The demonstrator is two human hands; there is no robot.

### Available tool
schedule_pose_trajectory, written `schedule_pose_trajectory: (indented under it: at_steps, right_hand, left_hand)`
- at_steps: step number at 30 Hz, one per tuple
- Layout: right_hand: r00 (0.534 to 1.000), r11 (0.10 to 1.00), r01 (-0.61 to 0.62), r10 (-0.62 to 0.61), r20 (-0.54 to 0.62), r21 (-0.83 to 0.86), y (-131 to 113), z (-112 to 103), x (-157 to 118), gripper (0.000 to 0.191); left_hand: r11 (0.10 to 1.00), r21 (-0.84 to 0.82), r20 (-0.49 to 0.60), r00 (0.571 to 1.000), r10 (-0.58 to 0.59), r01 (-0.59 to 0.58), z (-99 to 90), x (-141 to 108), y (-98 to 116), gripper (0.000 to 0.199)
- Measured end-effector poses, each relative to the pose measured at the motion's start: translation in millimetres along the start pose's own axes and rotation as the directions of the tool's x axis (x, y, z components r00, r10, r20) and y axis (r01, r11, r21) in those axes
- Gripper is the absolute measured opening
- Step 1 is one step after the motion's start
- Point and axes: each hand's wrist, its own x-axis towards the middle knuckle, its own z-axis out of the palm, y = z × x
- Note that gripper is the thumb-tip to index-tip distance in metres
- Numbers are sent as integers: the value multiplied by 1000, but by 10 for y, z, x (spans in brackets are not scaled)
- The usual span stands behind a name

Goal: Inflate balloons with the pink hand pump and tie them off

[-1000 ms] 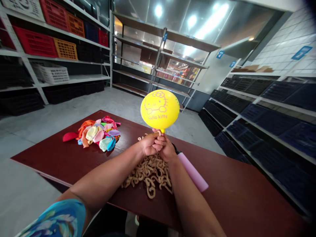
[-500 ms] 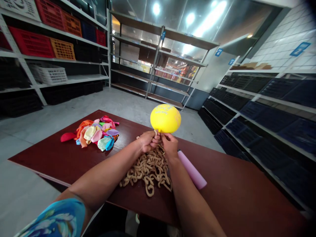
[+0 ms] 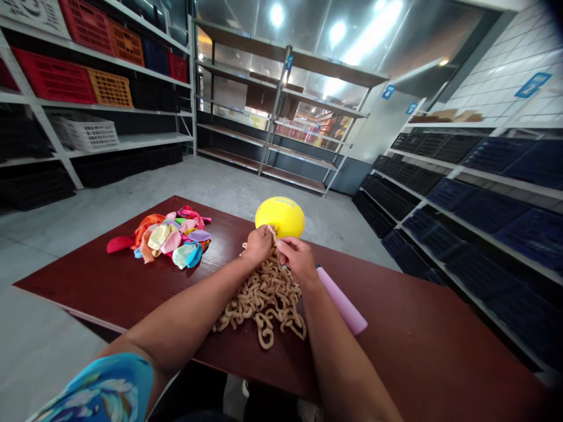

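Observation:
An inflated yellow balloon point(image 3: 284, 214) with faint printing is held over the far part of the table, its neck between my hands. My left hand point(image 3: 260, 241) is closed at the neck, with a bit of tan rope beside its fingers. My right hand point(image 3: 298, 257) pinches close by, thumb and forefinger together at the balloon's neck; the fingertips are partly hidden. Beneath both hands lies a heap of curly tan rope point(image 3: 264, 296). Right of my right wrist, a pink cylinder point(image 3: 342, 300) with a dark end rests on the table.
Uninflated balloons in many colours point(image 3: 165, 234) are piled on the left of the dark red table point(image 3: 422, 328). Shelves with red and orange crates point(image 3: 55, 75) stand at left, a metal rack point(image 3: 281, 105) behind, and shelves of dark crates point(image 3: 479, 234) at right.
The balloon has moved slightly left and down and tipped away. My left hand has turned and risen to its neck; my right hand has shifted a little lower.

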Motion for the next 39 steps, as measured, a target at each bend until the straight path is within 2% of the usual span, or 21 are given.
schedule_pose_trajectory:
  at_steps: [2, 5, 10, 12, 17, 22, 26, 33, 39]
  right_hand:
    - [998, 1000, -12, 12, 55, -2, -9, -8, -11, 27]
    - [995, 1000, 19, -17, 97, -24, 3, -21, -12, 26]
    - [987, 976, 162, -163, 2, -149, 48, -30, 16, 24]
    - [982, 972, 177, -184, -34, -154, 51, -23, 24, 24]
    - [985, 986, 153, -157, -64, -65, 29, -10, 22, 27]
    - [983, 973, 168, -178, -49, -160, 48, -39, 19, 22]
    - [984, 973, 176, -177, 9, -152, 73, -53, 28, 21]
    - [996, 996, 73, -75, -48, -43, 40, -37, 33, 26]
    - [1000, 1000, 2, -1, 8, -23, 18, -101, 29, 22]
  left_hand:
    - [998, 66, -17, 1000, 12, -11, -12, -9, 12, 32]
    - [993, 108, 14, 999, 43, -44, -19, -37, 29, 29]
    - [987, 128, 33, 995, 96, -99, 35, -91, 19, 24]
    - [983, 136, 15, 992, 123, -124, 58, -99, 7, 23]
    - [970, 172, 5, 985, 175, -173, 76, -100, -14, 21]
    - [970, 175, 3, 985, 174, -172, 66, -102, -2, 25]
    - [972, 190, 20, 991, 133, -134, 53, -101, 22, 25]
    - [966, 185, 39, 983, 178, -182, 44, -130, 36, 19]
    - [917, 305, 101, 966, 237, -257, 46, -149, 0, 16]
